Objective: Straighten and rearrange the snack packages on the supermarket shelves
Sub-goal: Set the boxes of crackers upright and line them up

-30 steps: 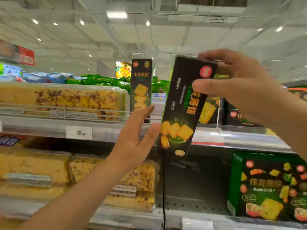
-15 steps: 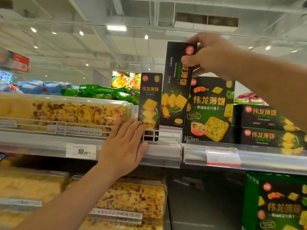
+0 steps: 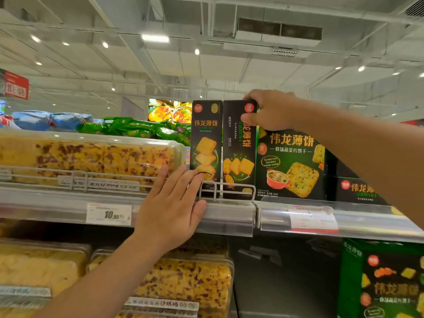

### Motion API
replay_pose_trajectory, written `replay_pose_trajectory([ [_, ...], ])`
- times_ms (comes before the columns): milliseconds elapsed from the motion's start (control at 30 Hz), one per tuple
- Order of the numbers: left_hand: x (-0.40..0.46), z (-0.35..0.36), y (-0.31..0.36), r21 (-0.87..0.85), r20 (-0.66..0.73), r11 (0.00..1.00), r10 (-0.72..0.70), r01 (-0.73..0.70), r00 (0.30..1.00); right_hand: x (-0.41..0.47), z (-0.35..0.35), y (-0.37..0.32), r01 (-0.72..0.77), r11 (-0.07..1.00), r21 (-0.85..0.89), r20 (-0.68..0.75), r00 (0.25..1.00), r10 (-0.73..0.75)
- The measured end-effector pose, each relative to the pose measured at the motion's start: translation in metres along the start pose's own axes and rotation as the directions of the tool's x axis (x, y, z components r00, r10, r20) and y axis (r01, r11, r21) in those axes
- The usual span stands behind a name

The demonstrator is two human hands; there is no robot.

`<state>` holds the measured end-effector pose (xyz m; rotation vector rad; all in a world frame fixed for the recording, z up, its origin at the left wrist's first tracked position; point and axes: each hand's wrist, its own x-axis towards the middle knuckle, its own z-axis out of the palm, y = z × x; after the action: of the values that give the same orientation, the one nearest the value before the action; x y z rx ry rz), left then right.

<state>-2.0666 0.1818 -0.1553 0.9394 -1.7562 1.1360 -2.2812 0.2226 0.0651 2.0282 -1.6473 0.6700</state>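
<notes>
Black box (image 3: 238,154) pinched at its top by the right hand (image 3: 273,110) stands upright below that grip, beside its twin (image 3: 205,145) that the flat left hand (image 3: 171,212) steadies, so seating looks nearly done, release left.

Open air above the two slim boxes (image 3: 206,143); wire fence (image 3: 227,191) blocks their feet.

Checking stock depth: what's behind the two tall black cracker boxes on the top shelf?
Behind the two tall black cracker boxes, green snack bags show to the left. Directly behind, the boxes themselves hide everything, so more stock cannot be confirmed. The right hand holds the right box's top.
</notes>
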Motion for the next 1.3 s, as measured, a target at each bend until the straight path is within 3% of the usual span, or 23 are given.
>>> replay_pose_trajectory([
  [67, 0.0, 0.001, 0.0, 0.005, 0.0, 1.0, 0.0, 0.0, 1.0, 0.005, 0.0, 0.001, 0.023, 0.986, -0.168, 0.003, 1.0, -0.023],
  [133, 0.0, 0.001, 0.0, 0.004, -0.004, 1.0, -0.001, 0.001, 1.0, 0.008, -0.001, 0.001, 0.032, 0.978, -0.204, 0.005, 0.999, -0.031],
  [367, -0.001, 0.003, 0.0, 0.007, -0.032, 1.0, 0.011, -0.011, 0.999, 0.002, -0.007, 0.03, -0.034, 0.993, -0.112, 0.055, 0.998, 0.041],
  [500, -0.001, 0.002, 0.001, 0.013, -0.034, 1.0, 0.002, -0.001, 0.999, -0.014, -0.015, 0.057, -0.066, 0.983, -0.17, 0.115, 0.99, 0.087],
  [633, -0.001, 0.001, 0.002, 0.013, -0.018, 1.0, -0.004, 0.004, 1.0, -0.022, -0.019, 0.063, -0.016, 0.976, -0.218, 0.017, 1.0, 0.021],
  [767, 0.001, -0.002, 0.004, 0.012, 0.01, 1.0, -0.014, 0.014, 1.0, -0.038, -0.039, 0.064, -0.049, 0.983, -0.175, 0.007, 0.999, 0.051],
  [867, 0.001, -0.004, 0.006, 0.012, 0.019, 1.0, -0.022, 0.021, 1.0, -0.057, -0.046, 0.063, 0.021, 0.989, -0.144, -0.023, 0.999, -0.024],
  [1033, 0.002, -0.011, 0.024, -0.033, 0.024, 0.994, -0.103, 0.104, 0.994, -0.096, -0.058, 0.051, 0.084, 0.963, -0.255, -0.121, 0.986, -0.118],
  [1167, 0.014, -0.017, 0.057, -0.108, 0.065, 0.994, -0.004, 0.011, 0.998, -0.136, -0.079, 0.043, 0.111, 0.94, -0.322, -0.231, 0.954, -0.191],
  [1300, 0.03, -0.016, 0.088, -0.133, 0.136, 0.991, 0.021, -0.002, 0.991, -0.188, -0.093, 0.04, 0.124, 0.969, -0.216, -0.262, 0.948, -0.18],
])
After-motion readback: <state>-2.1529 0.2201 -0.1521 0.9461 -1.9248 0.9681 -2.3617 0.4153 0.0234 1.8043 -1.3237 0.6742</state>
